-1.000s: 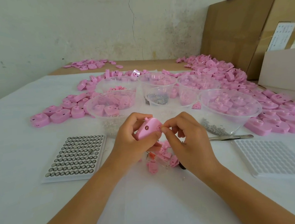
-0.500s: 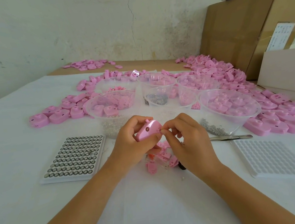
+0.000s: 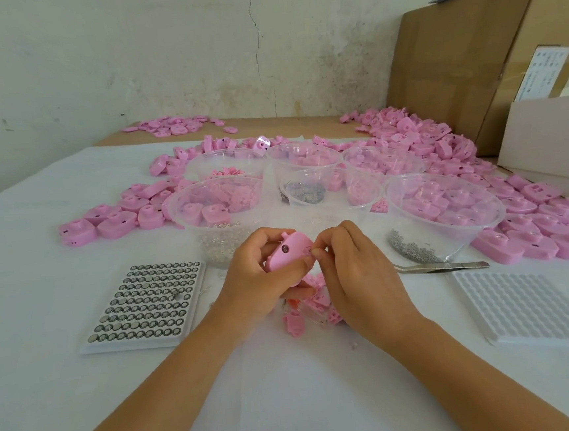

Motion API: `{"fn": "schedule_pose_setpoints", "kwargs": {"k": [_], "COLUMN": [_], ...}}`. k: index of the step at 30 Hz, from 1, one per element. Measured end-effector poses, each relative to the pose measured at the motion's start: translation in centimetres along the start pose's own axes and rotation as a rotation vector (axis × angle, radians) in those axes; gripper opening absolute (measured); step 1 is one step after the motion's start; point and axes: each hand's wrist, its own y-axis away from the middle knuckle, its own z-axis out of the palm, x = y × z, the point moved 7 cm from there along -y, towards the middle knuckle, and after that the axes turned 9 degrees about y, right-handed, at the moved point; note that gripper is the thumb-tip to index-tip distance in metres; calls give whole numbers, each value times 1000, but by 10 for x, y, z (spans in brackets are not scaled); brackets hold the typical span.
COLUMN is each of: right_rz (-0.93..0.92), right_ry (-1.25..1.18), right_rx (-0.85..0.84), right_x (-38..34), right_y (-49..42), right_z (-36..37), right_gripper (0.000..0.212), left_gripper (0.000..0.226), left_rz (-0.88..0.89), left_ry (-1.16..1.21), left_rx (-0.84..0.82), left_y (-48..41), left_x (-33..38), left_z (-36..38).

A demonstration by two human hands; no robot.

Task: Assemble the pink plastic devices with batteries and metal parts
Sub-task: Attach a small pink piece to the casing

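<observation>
Though looking closely at the white label (image 3: 545, 72) on the cardboard box (image 3: 462, 62) at far right, cannot read its rows of small print; found no other writing. Set against the frame half a second back, next to nothing changed: both hands in the same place, same grip, pink device (image 3: 288, 252) at much the same tilt. Left hand (image 3: 257, 279) curled round the device from the left, thumb laid across its lower edge, fingers arched over the top behind it. Right hand (image 3: 360, 277) knuckles up, thumb and forefinger pinched against the device's right end; cannot tell whether anything small lies between the tips. Both forearms reaching in from the bottom edge, wrists low over the table (image 3: 50, 390). Device held clear of the table, a small dark round spot on its face turned toward the camera, just above a small heap of pink parts (image 3: 321, 299), between the tray of button batteries (image 3: 132, 344) on the left and the tweezers (image 3: 452, 266) on the right, in front of the clear bowls (image 3: 173, 208) of pink shells. White empty tray (image 3: 531, 303) at near right, just below the tweezers.
</observation>
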Motion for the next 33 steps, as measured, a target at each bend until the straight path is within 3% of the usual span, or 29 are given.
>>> {"fn": "schedule_pose_setpoints", "kwargs": {"k": [19,33], "right_rz": [-28,19], "right_ry": [-100,-104], "right_rx": [-150,-230], "right_x": [6,12], "right_y": [0,3], "right_z": [0,10], "right_gripper": [10,9], "left_gripper": [27,32], "left_rz": [-126,-26], "left_ry": [73,-84], "left_rx": [-37,-33], "left_y": [-3,0], "left_x": [-12,-7], "left_z": [0,0]}}
